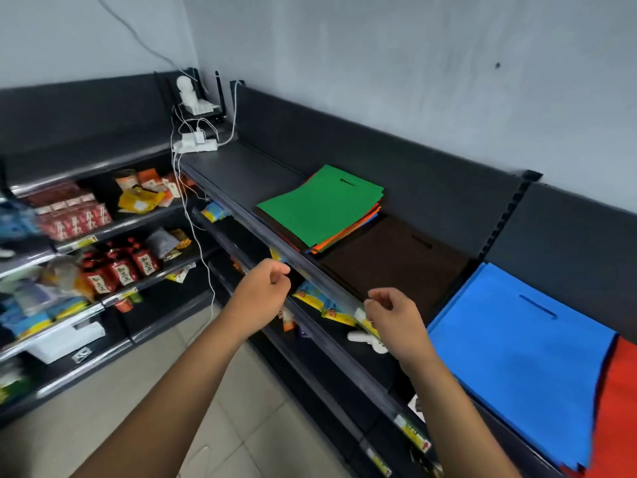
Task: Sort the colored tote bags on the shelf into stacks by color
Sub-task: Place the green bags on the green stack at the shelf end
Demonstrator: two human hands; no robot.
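Observation:
On the dark top shelf (241,174) lies a mixed pile of tote bags with a green bag (320,205) on top and orange, blue and brown edges showing beneath. To its right a brown bag (396,260) lies flat. Further right sits a blue bag (517,353), and a red-orange bag (617,408) shows at the frame's right edge. My left hand (262,294) hovers in front of the shelf's front edge, fingers loosely curled, holding nothing. My right hand (396,319) floats near the edge by the brown bag, fingers loosely curled and empty.
A power strip (194,144) with chargers and white cables sits at the shelf's far left corner, below a router. Lower shelves hold snack packets and red bottles (120,267). Price-tag rail (310,270) runs along the shelf front. Tiled floor lies below.

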